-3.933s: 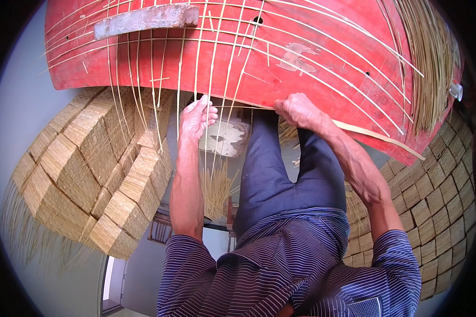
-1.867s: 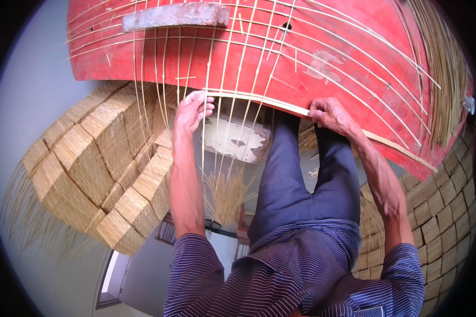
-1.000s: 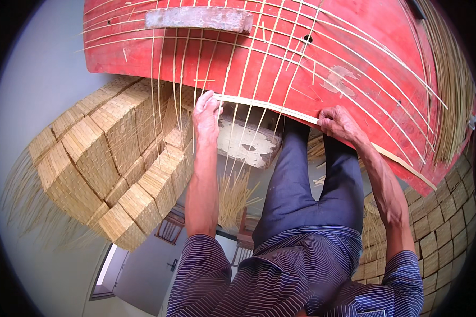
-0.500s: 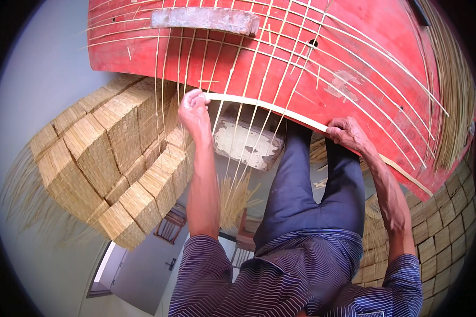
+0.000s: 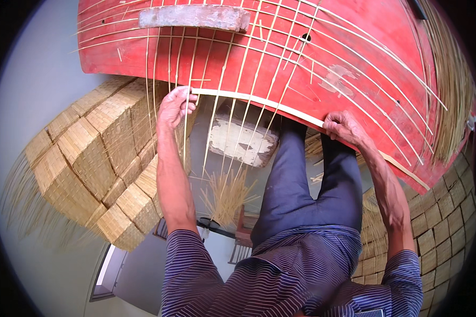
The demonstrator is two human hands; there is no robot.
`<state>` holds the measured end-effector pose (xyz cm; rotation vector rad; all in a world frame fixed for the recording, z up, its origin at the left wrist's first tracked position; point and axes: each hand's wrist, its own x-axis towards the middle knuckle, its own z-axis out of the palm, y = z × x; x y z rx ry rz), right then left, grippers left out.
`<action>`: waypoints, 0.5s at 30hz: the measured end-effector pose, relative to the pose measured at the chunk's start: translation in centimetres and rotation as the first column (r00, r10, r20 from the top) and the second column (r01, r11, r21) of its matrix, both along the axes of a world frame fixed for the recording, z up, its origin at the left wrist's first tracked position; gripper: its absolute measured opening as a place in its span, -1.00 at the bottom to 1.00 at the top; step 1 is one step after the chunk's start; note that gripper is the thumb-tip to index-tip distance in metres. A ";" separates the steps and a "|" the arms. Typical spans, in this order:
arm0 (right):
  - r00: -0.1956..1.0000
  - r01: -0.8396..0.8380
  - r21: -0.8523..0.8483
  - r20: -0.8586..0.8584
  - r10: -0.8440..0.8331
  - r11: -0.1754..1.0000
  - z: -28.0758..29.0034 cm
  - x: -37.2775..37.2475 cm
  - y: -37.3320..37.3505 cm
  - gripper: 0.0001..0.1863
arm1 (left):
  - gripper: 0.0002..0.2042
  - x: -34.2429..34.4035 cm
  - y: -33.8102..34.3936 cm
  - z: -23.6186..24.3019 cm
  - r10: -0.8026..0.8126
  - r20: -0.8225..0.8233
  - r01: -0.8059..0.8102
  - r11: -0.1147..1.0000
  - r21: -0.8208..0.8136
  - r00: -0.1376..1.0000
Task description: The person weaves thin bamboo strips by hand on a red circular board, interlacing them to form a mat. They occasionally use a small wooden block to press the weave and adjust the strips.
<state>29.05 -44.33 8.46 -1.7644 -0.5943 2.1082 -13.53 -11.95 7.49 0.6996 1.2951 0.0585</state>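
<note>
A pale flat strip [image 5: 259,99], probably bamboo, runs along the near edge of the red board [image 5: 113,55]. At its left end my left hand [image 5: 173,108] is closed, thumb and fingers pinching near the strip's tip and one of the lengthwise strips [image 5: 213,113]. My right hand [image 5: 345,127] grips the pale strip farther right, its fingertips at the board's edge. Beyond that hand the strip carries on toward the board's right corner. Several thin strips cross each other on the board and hang over its near edge. A long, worn brick [image 5: 195,17] rests on the crossed strips.
Stacked woven, box-shaped bundles [image 5: 84,148] stand at left; more woven pieces [image 5: 449,222] are at lower right. A bundle of loose thin strips [image 5: 449,74] lies on the board's right side. Below the edge are a chipped white block [image 5: 240,140] and a spray of strips [image 5: 225,198].
My left hand has moved left, now by a different lengthwise strip. My right hand keeps its grip on the pale strip. The whole view has shifted slightly.
</note>
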 end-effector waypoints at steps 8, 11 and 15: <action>0.999 0.015 0.032 0.043 -0.017 0.999 0.9 -1.4 2.0 -0.79 | -0.71 -0.4 2.3 -0.4 -0.254 0.017 0.254 0.963 -0.084 0.967; 0.999 0.012 0.052 0.044 -0.014 0.999 0.8 -1.7 2.4 -0.79 | -0.73 -0.6 1.9 -0.6 -0.090 0.127 0.099 0.993 -0.070 0.988; 0.998 0.037 0.051 0.045 -0.040 0.998 1.0 -2.2 3.0 -0.78 | -0.77 -0.1 1.3 -0.3 -0.077 0.093 0.079 0.997 -0.020 0.993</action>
